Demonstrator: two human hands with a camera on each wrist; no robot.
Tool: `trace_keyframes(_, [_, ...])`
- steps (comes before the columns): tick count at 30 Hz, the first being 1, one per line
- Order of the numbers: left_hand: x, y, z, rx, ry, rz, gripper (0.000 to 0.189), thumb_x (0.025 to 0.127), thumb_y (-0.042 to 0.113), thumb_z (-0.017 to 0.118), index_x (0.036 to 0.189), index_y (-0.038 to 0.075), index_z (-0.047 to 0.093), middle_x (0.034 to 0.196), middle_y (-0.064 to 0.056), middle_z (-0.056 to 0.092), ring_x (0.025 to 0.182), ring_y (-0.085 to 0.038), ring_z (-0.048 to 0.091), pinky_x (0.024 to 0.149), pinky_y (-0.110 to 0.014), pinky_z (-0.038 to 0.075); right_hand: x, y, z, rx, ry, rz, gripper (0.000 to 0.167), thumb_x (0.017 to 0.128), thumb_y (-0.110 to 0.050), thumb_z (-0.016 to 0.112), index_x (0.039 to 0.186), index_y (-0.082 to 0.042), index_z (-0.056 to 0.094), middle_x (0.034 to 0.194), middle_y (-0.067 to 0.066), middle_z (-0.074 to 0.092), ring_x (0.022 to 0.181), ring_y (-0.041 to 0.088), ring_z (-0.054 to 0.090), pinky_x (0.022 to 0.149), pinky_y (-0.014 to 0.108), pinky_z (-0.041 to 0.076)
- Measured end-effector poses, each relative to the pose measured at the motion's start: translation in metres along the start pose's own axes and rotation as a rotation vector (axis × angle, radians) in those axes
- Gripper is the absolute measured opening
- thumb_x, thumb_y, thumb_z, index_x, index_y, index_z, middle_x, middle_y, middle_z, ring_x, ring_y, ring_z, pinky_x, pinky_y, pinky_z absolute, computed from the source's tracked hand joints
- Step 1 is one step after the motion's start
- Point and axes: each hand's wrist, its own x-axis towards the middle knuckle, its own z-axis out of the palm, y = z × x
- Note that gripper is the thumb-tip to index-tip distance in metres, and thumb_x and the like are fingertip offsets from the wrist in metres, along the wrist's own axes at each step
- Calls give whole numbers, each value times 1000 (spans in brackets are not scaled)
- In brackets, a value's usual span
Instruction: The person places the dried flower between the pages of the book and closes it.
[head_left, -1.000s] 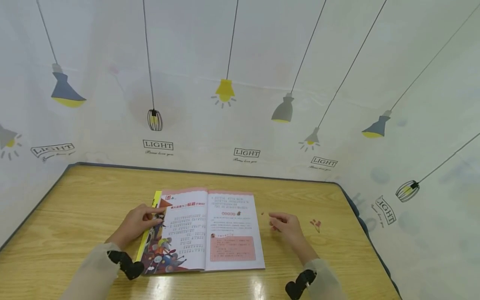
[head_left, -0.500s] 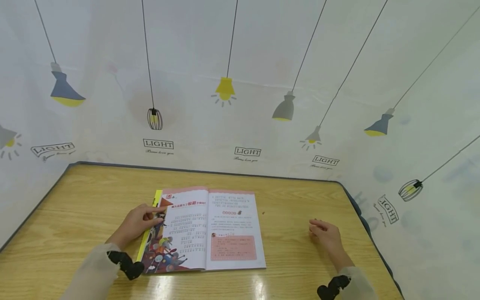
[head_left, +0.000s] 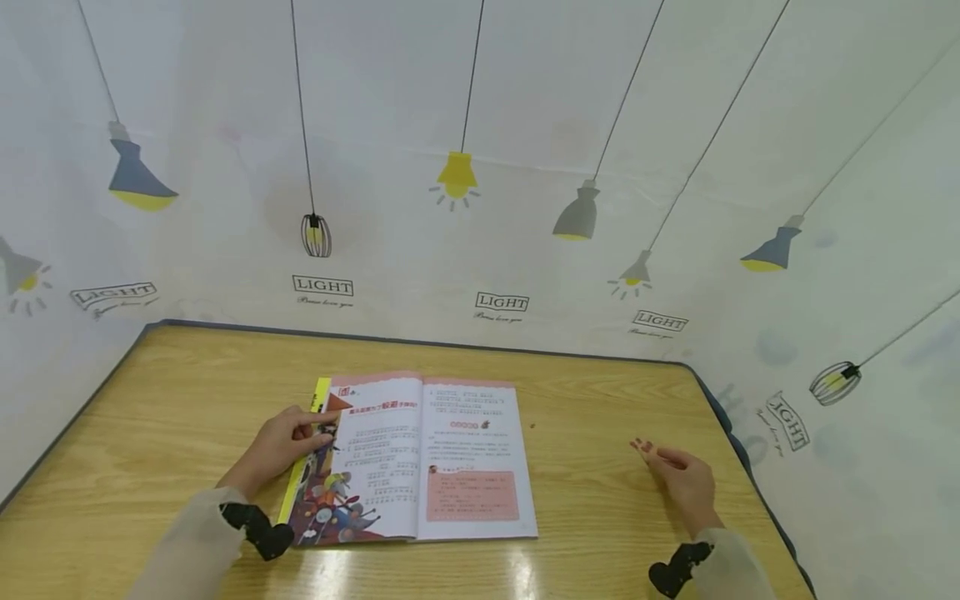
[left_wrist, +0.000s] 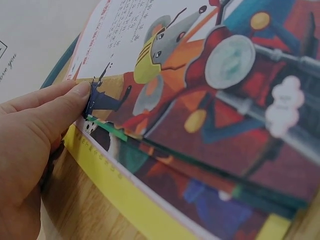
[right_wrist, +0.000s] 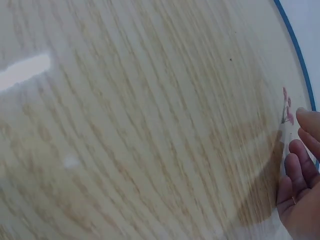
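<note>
An open book (head_left: 472, 462) lies on the wooden table, with printed text and a cartoon picture of mice on its left page. My left hand (head_left: 279, 448) holds the left edge of this book. In the left wrist view its thumb (left_wrist: 79, 95) lies on the page edge, and its other fingers are partly hidden. Right of the book, a small pink dried flower sprig (head_left: 642, 446) lies on the table. The fingertips of my right hand (head_left: 684, 485) are right beside the sprig, loosely bent. In the right wrist view a narrow gap shows between the sprig (right_wrist: 288, 107) and the fingertips.
A tiny reddish bit (head_left: 532, 426) lies on the table (head_left: 585, 517) just right of the book. A pale curtain (head_left: 390, 250) printed with hanging lamps stands behind and beside the table, whose edge has a dark blue trim.
My right hand has moved right from beside the book, over the sprig, and then slightly further right, uncovering it. My left hand stays at the book's left edge. The view has shifted slightly.
</note>
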Motion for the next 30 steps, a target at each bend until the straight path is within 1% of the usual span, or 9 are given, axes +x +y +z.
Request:
trace_keyframes(1, [1,0,1,-3,-3,5,38,85,23,66,120,7,62,75,-3,43,65,-18,38,57,-29,32,0,1,0,4,8,5,44,88,-22,61,119,8,56,106,20,62,98,33,55,83,42,43])
trace_keyframes(3, [2,-1,2,-8,-5,8,38,85,24,65,120,8,62,75,-3,43,65,-18,38,57,-29,32,0,2,-1,6,24,9,43,88,-21,62,118,9,57,105,21,62,97,32,56,80,38,45])
trace_keyframes(8, [3,1,2,-4,1,8,37,85,21,65,120,8,61,75,-4,42,65,-19,37,58,-29,31,0,3,-4,12,24,13,42,87,-21,62,117,9,58,104,19,62,81,12,57,66,18,43])
trace_keyframes(11, [3,2,2,2,-1,3,38,86,21,65,120,8,61,75,-4,42,66,-19,38,58,-29,31,2,4,-3,2,18,7,41,87,-21,62,116,9,58,103,19,63,81,12,56,63,16,41])
trace_keyframes(13, [3,2,2,0,-4,-7,37,86,21,65,121,8,61,75,-4,42,66,-19,38,58,-29,32,2,4,-2,-2,18,5,42,87,-21,62,116,8,58,104,19,63,87,20,58,66,18,42])
trace_keyframes(15, [3,3,2,0,-8,-12,37,86,20,65,121,8,61,75,-4,42,66,-19,38,58,-29,32,3,5,-1,2,15,-2,43,87,-22,63,115,9,58,105,21,62,95,32,56,73,26,45])
trace_keyframes(18, [2,2,1,-1,-10,-21,37,86,21,65,121,8,61,76,-4,42,67,-19,38,59,-29,32,3,7,2,10,21,-20,43,87,-22,63,115,11,58,107,24,60,102,39,52,82,40,43])
trace_keyframes(21, [2,0,2,-3,-12,-24,37,86,21,65,121,9,61,76,-4,43,67,-19,38,59,-30,32,4,10,5,13,45,-40,40,87,-19,62,113,12,59,105,25,61,101,40,52,85,47,41])
trace_keyframes(30, [1,-2,2,-5,-12,-20,37,86,21,65,121,8,61,75,-4,43,66,-19,39,58,-29,32,10,17,14,-41,139,-27,37,82,-23,68,103,8,66,87,16,66,86,34,57,77,45,43])
